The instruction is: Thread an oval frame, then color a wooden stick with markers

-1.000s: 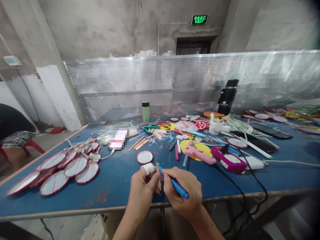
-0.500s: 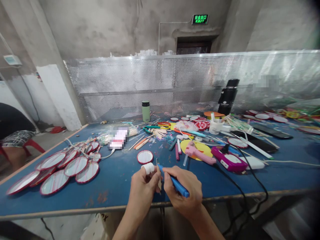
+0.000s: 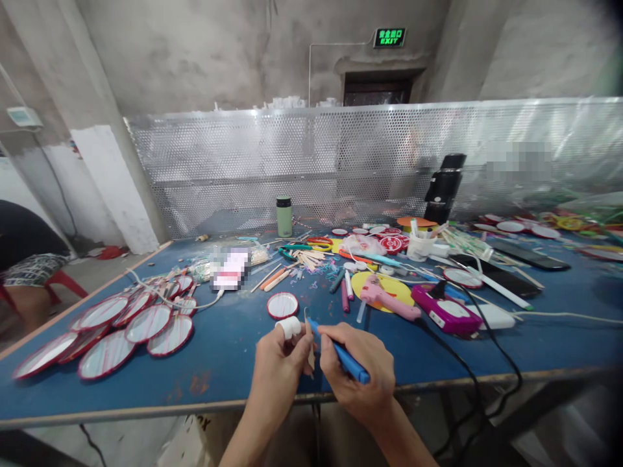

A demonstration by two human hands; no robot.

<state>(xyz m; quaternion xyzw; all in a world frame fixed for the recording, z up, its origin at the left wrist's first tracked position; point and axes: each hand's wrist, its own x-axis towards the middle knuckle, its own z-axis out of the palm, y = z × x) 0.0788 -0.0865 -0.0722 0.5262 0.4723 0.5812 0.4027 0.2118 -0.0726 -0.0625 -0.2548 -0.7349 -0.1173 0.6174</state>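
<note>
My left hand (image 3: 278, 363) pinches a thin wooden stick (image 3: 310, 357) near the table's front edge. A white wrap (image 3: 291, 327) is around one of its fingers. My right hand (image 3: 361, 368) is closed around a blue pen-shaped tool (image 3: 351, 364), gripped like a pen. The tool's front end reaches toward the stick, and a fine curved tip shows beyond it; its exact kind is unclear. I cannot tell whether tip and stick touch. Just past my left hand lies a round white disc with a red rim (image 3: 282, 305).
Red-rimmed discs (image 3: 106, 353) are piled at the left beside a phone (image 3: 232, 269) on a cable. To the right lie a pink glue gun (image 3: 389, 298), a purple box (image 3: 445, 310) and black cords. A green tumbler (image 3: 284, 217) and black flask (image 3: 444, 188) stand farther back.
</note>
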